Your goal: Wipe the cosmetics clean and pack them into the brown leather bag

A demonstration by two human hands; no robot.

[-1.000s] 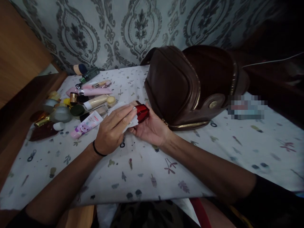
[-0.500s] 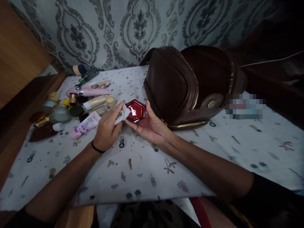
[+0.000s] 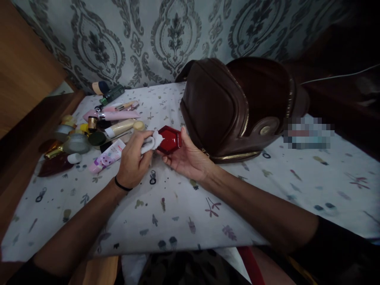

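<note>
My right hand [image 3: 192,158] grips a glossy red hexagonal case [image 3: 169,139] with a raised rim, thumb on its right edge and fingers beneath. Whether it is a compact or a small dish I cannot tell. Pinched in my left hand [image 3: 133,162] is a folded whitish wipe [image 3: 151,143], its loose end touching the left edge of the red case. A dark band circles the left wrist. Both hands hover over the patterned cloth, and the underside of the case is hidden by my right fingers.
A brown leather bag [image 3: 213,103] with gold zips lies right of centre. Crowded at left are a purple-white tube [image 3: 108,155], a pink tube [image 3: 118,114], a grey-lidded jar [image 3: 77,143] and a dark red bottle [image 3: 56,166]. A green bottle [image 3: 113,95] lies near the wall.
The red case has tilted slightly in my right hand, and its bright reflection has faded. My left fingers have drawn back a little, leaving more of the wipe showing.
</note>
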